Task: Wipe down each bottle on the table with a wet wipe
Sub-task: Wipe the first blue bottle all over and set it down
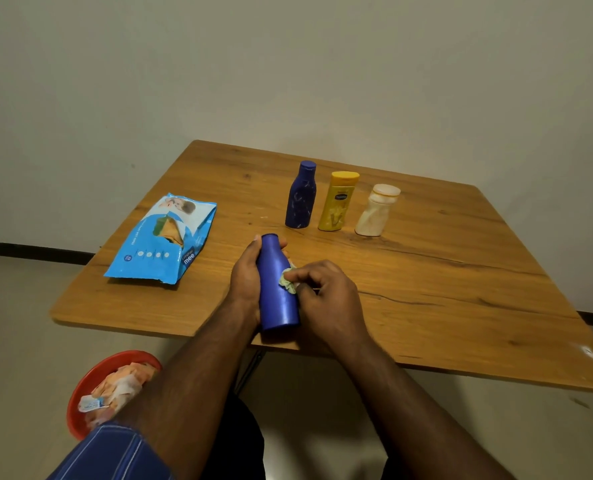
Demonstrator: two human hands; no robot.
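Above the table edge, left hand (245,277) clasps blue bottle (277,287); right hand (326,299) pinches wet wipe (287,280) against it.

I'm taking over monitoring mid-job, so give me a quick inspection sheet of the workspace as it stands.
Surface: wooden table, bare wood over most of its right side.
Job's things: blue bottle held tilted over the near edge, wet wipe pressed to its side; dark blue bottle, yellow bottle and white bottle upright in a row behind; wipes pack lying flat at left.
Clutter: red bowl of crumpled wipes below the table, at lower left.
Grippers: left hand grips the blue bottle; right hand pinches the wet wipe.
Cables: nothing seen.
Surroundings: plain wall, pale floor, dark skirting.
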